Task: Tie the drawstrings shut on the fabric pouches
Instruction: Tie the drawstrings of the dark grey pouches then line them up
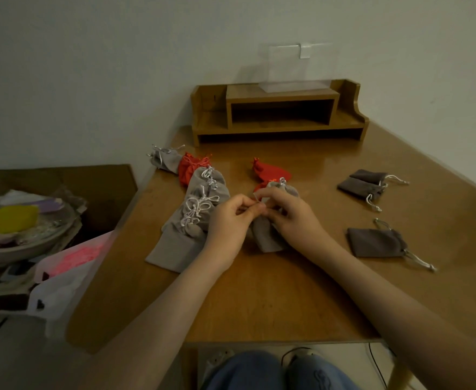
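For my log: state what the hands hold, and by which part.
Left hand and right hand both pinch the white drawstring at the mouth of the light grey pouch between them.

We identify the table [287,291] as varnished wood, smooth and glossy, with reflections toward the far side. The far shelf unit [281,108] is wood of duller finish. Grey pouches [175,249], red pouches [187,171] and dark pouches [376,243] are matt, soft-looking cloth. The box [295,71] on the shelf unit is clear plastic.

On my right I count three dark grey-brown fabric drawstring pouches [370,175] [356,188] [376,243]. Red fabric pouches [188,171] [272,171] [260,187]: three, I think. The light grey fabric pouches [175,249] overlap; at least six.
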Demonstrator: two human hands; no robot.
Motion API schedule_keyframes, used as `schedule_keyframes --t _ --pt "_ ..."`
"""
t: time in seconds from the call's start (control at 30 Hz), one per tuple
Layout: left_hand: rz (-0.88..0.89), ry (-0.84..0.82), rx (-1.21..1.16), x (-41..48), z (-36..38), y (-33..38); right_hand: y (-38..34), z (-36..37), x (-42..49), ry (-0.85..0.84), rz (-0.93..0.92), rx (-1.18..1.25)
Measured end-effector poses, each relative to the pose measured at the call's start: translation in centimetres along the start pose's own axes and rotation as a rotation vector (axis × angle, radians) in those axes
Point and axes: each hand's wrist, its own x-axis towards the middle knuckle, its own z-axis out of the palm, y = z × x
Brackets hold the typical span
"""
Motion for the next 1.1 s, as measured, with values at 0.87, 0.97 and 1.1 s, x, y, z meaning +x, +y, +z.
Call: schedule_keyframes --t 0.87,0.97,1.1 --pt "-0.114 -0.024 -0.179 0.1 0.2 0.3 -0.1 -0.5 0.4 0.036 0.159 0.149" --pt "-0.103 -0.029 -0.170 0.1 0.2 0.4 0.1 -0.4 0.5 0.023 0.164 0.104" --pt "-0.091 -0.006 -0.144 0.2 0.2 0.1 0.3 -0.5 0.4 0.010 0.153 0.057"
